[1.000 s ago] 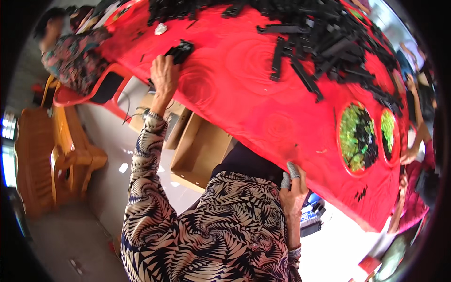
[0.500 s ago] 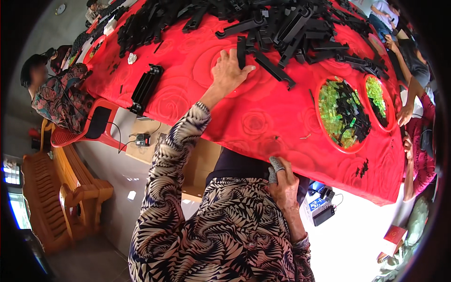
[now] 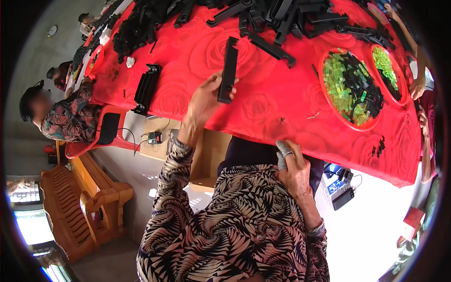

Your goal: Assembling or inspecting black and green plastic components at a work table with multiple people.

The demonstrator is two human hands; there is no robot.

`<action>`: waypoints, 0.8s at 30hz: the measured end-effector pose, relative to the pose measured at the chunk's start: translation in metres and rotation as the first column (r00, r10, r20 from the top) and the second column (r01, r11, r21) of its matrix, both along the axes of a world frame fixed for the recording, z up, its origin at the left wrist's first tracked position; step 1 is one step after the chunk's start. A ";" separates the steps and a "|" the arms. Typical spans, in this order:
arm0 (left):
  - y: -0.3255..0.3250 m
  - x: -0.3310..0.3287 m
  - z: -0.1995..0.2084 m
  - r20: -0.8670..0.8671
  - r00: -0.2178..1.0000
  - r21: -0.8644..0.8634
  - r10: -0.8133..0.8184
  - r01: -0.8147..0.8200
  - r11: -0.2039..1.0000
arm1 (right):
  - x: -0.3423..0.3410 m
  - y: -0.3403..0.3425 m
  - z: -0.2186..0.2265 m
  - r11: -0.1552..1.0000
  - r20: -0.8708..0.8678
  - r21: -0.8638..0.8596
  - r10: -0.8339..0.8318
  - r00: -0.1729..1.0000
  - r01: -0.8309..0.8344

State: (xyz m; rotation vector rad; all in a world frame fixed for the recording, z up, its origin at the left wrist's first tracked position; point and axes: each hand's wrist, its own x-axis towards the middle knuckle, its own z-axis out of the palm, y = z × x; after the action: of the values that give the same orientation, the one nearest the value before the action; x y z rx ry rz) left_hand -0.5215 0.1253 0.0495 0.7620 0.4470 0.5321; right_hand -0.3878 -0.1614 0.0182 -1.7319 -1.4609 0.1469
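Observation:
My left hand (image 3: 205, 97) grips the lower end of a long black plastic housing (image 3: 229, 68), which stands nearly upright above the red tablecloth (image 3: 256, 107). Its thumb lies on one side and fingertips show on the other. By the table's near edge, over my lap, my right hand (image 3: 296, 171) rests with loosely bent fingers and nothing visible in them. Grey wraps cover two of its digits. Beyond the held piece, a large pile of similar black parts (image 3: 282, 23) covers the far side, with one loose black part (image 3: 271, 49) at its near edge.
Right of centre, a red-rimmed basin (image 3: 324, 89) holds green-yellow clear pieces and small black pieces; a second basin (image 3: 403, 99) stands beside it. Several joined black parts (image 3: 147, 89) lie at left. A seated person (image 3: 70, 115) is at left; another person's hand (image 3: 417, 88) is at right.
My left hand has drawn back from the pile toward me, lifting the black housing off the table. My right hand stays near the table edge. The whole view has shifted slightly.

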 end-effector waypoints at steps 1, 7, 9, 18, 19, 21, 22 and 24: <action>-0.015 -0.005 -0.001 0.047 0.999 -0.082 -0.011 0.015 0.997 | 0.000 0.000 0.001 1.000 -0.005 -0.004 -0.001 1.000 0.000; -0.087 -0.011 -0.017 0.191 0.980 -0.396 -0.059 0.132 0.909 | 0.000 -0.002 0.003 0.998 -0.165 -0.032 -0.066 0.984 0.062; -0.107 -0.010 -0.013 0.144 0.988 -0.400 -0.063 0.116 0.909 | 0.002 0.001 0.006 0.996 -0.176 0.023 -0.083 0.981 0.089; -0.153 -0.011 -0.012 0.151 0.984 -0.602 -0.099 0.171 0.780 | 0.010 -0.007 0.000 0.991 -0.243 -0.002 -0.131 0.961 0.135; -0.156 -0.011 -0.014 0.140 0.985 -0.609 -0.104 0.168 0.775 | 0.012 -0.008 -0.002 0.991 -0.225 -0.017 -0.136 0.965 0.135; -0.158 -0.012 -0.025 0.207 0.970 -0.647 -0.132 0.236 0.724 | 0.015 -0.013 -0.006 0.990 -0.192 -0.052 -0.141 0.971 0.133; -0.160 -0.013 -0.030 0.239 0.961 -0.665 -0.141 0.268 0.697 | 0.015 -0.013 -0.006 0.989 -0.189 -0.066 -0.145 0.971 0.135; -0.162 -0.013 -0.036 0.220 0.960 -0.656 -0.172 0.276 0.702 | 0.015 -0.013 -0.006 0.987 -0.182 -0.087 -0.147 0.972 0.133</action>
State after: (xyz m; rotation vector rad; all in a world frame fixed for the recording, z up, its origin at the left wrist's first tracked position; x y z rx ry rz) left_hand -0.5347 -0.0372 0.0134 0.0495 0.3694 0.1529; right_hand -0.3725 -0.1741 0.0125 -1.8212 -1.2056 0.2850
